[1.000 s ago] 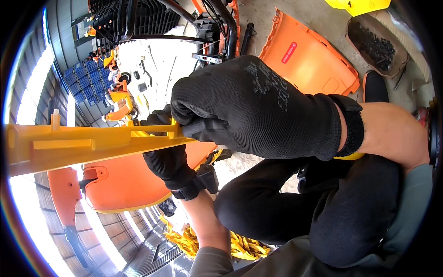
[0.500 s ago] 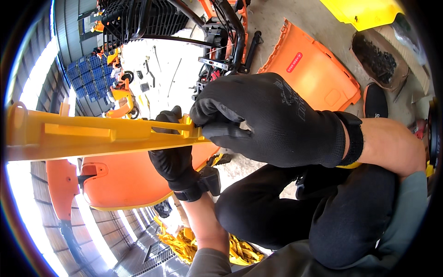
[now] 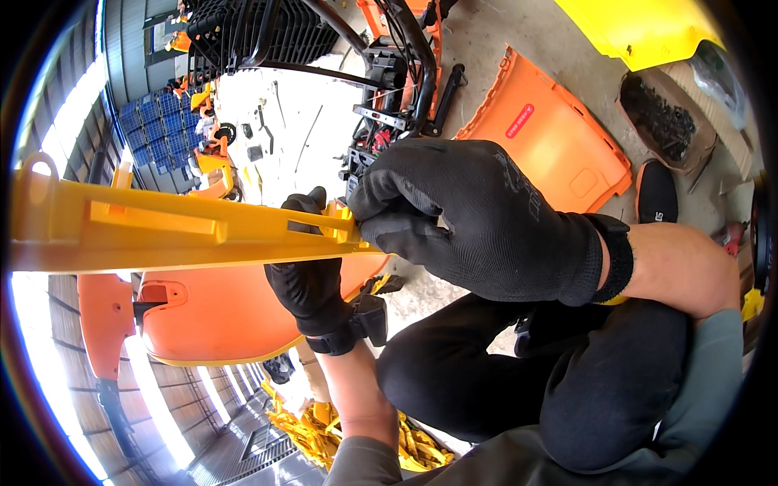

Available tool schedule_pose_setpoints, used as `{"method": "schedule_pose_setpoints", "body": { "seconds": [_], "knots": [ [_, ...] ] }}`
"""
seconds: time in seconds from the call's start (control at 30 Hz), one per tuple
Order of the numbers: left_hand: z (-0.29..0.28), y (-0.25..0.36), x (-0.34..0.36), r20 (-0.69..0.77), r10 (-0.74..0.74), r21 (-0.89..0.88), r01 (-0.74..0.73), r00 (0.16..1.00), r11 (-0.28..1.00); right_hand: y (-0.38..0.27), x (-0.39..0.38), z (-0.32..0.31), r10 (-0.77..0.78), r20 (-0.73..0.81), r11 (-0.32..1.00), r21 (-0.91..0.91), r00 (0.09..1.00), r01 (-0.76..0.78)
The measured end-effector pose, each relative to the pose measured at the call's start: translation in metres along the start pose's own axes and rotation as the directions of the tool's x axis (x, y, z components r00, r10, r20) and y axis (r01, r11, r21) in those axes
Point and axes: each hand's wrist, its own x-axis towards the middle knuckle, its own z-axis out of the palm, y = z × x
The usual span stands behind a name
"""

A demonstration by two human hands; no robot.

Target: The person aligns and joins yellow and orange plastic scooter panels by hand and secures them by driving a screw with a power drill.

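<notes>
1. Yellow plastic makes up the long part before me, one end at my hands, the other reaching the left rim of my view.
2. My left hand, gloved in black, curls behind it near the close end; that grip holds the part, some fingers hidden.
3. My right hand has its grip narrow, pinched on that end; whether a small piece sits between the fingertips, I cannot tell.
4. Beyond my knuckles stands a black metal frame, with a dark slatted rack to its left.
5. An orange panel lies on the floor beyond my right wrist, near a box of small dark pieces and a yellow panel.
6. Below the part, an orange shell fills the left side; a heap of yellow pieces lies by my left forearm.
7. My knees bound the near side; bright open ground shows above the part.
</notes>
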Motion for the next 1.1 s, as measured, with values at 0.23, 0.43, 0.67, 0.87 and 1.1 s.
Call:
{"method": "schedule_pose_setpoints", "body": {
  "seconds": [0.23, 0.43, 0.67, 0.87, 1.1],
  "knots": [
    [0.005, 0.0, 0.001, 0.024, 0.008, -0.047, -0.007, 1.0, 0.999, -0.002, 0.001, -0.003, 0.353, 0.148, 0.864, 0.327, 0.924, -0.382],
    [-0.005, 0.0, 0.001, 0.097, 0.045, -0.038, -0.042, 0.994, 0.998, -0.007, 0.006, -0.007, 0.507, 0.284, 0.694, 0.425, 0.814, -0.581],
    [0.003, -0.001, 0.001, 0.092, 0.063, -0.053, -0.058, 0.994, 0.997, -0.001, 0.005, -0.006, 0.501, 0.272, 0.671, 0.477, 0.821, -0.568],
    [0.005, -0.002, -0.003, -0.016, 0.039, -0.002, -0.04, 0.999, 0.999, 0.001, 0.001, -0.003, 0.457, 0.247, 0.68, 0.522, 0.854, -0.515],
    [-0.004, -0.006, -0.004, -0.021, 0.032, 0.035, -0.032, 0.999, 0.999, 0.004, -0.001, -0.002, 0.438, 0.239, 0.686, 0.535, 0.867, -0.494]
  ]
}}
